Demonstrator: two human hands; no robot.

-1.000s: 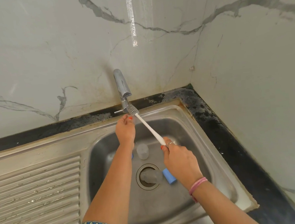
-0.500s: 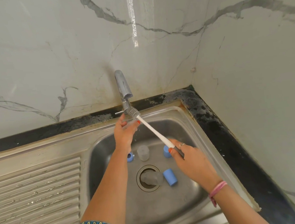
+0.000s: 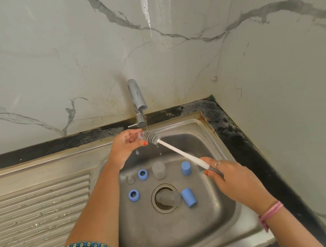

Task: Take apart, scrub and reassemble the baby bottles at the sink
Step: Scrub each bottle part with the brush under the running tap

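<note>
**Scrubbing a clear teat under the tap**

While a thin stream of water is running from the tap [image 3: 137, 100], we are holding a small clear bottle part [image 3: 139, 136], probably a teat, in our left hand [image 3: 127, 144], with the thumb and fingers curling round it just below the spout. Our right hand [image 3: 232, 178] is gripping the grey end of the bottle brush [image 3: 172, 148], fingers wrapping the handle, and the white shaft is slanting up and left across the basin. The grey bristle head is pressing against the clear part in our left hand, and drops are falling from it.

Below our hands, the other bottle pieces are lying on the floor of the steel sink [image 3: 216, 227]. Two blue rings are sitting at the left, one nearer the back [image 3: 142, 174] and one nearer us [image 3: 133, 195]. A clear bottle [image 3: 159, 170] is standing upright between the back ring and a blue cap [image 3: 185, 168], which is also standing on end. A second blue cap [image 3: 188, 197] is lying on its side just beside the drain [image 3: 164, 199], and a second clear bottle [image 3: 167, 198] is resting over the drain opening. A small clear piece [image 3: 131, 179] is sitting left of the back ring; we cannot tell what it is.

The ribbed draining board [image 3: 37, 209] is stretching away at our left, and the dark desk [image 3: 248, 145] is running along the marble wall at our right.
</note>
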